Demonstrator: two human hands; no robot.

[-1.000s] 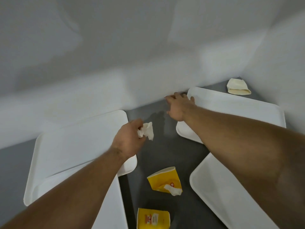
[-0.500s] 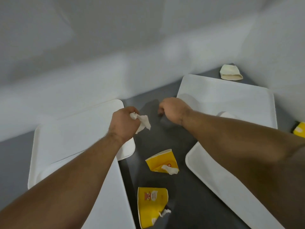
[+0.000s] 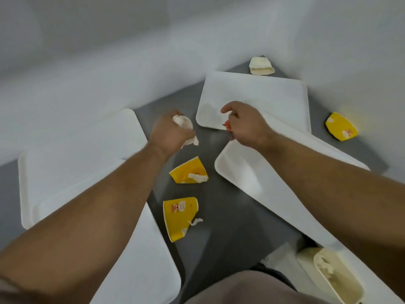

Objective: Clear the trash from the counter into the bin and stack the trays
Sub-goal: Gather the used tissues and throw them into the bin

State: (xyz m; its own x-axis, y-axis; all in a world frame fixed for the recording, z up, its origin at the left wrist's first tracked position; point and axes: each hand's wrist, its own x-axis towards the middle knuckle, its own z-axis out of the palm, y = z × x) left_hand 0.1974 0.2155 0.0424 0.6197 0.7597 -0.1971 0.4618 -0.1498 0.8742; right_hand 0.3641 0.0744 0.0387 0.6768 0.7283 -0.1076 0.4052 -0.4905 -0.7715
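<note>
Nearest, at the lower right below the bench edge, a cream bin is seen with a crumpled white scrap inside.

On the dark grey bench, near left, a white tray lies partly over a second white tray farther left. At near centre a flattened yellow cup is laid on the bare bench, a small white scrap touching its right edge. Just beyond it a second yellow cup is laid, with a crumpled napkin piece on it.

On the right a long white tray runs diagonally under the right forearm. Its far end lies over the near edge of a far white tray.

At mid-distance the left hand is closed around a crumpled white napkin, held above the bench. The right hand is closed in a pinch on a small red-orange item, too small to identify, at the near edge of the far tray.

At far right a third yellow cup lies on the bench, well apart from the others. Farthest, in the corner beyond the far tray, a cream cup lies on its side.
</note>
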